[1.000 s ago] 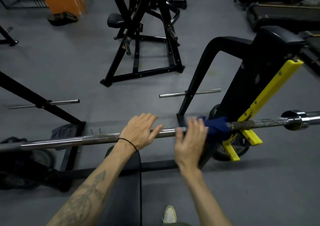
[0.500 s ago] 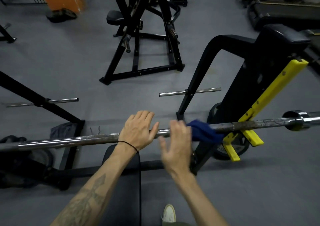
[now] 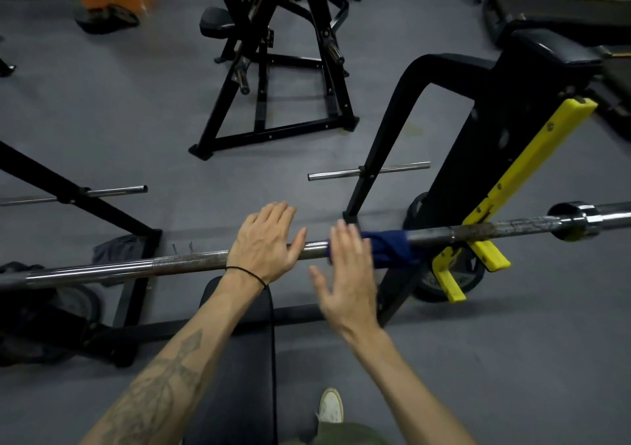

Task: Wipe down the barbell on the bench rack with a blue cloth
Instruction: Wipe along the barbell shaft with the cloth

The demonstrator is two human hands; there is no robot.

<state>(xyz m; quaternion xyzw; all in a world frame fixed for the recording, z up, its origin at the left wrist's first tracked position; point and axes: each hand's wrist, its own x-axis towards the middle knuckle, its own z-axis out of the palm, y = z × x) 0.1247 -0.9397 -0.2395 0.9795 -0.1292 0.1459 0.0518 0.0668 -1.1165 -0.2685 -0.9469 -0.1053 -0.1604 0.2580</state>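
Steel, long and partly rust-stained, the barbell [image 3: 478, 233] lies across the view from lower left to upper right, resting on the yellow plastic hooks [image 3: 485, 253] of the black bench rack [image 3: 485, 144]. A dark blue cloth [image 3: 389, 248] is bunched around the shaft just left of the hooks. The right hand [image 3: 348, 274] sits over the bar with fingers straight and spread, its fingertips at the cloth's left edge; motion blur makes it unclear whether they press on the fabric. The left hand [image 3: 264, 243] lies flat on the shaft nearby, fingers extended, gripping nothing. Any wiping stroke has to run along the bar's axis, and the right hand is the nearer one to the cloth. The rusty stretch toward the chrome sleeve [image 3: 577, 221] likely needs the most work. The bar's left end is cut off by the frame edge, and its underside is hidden.
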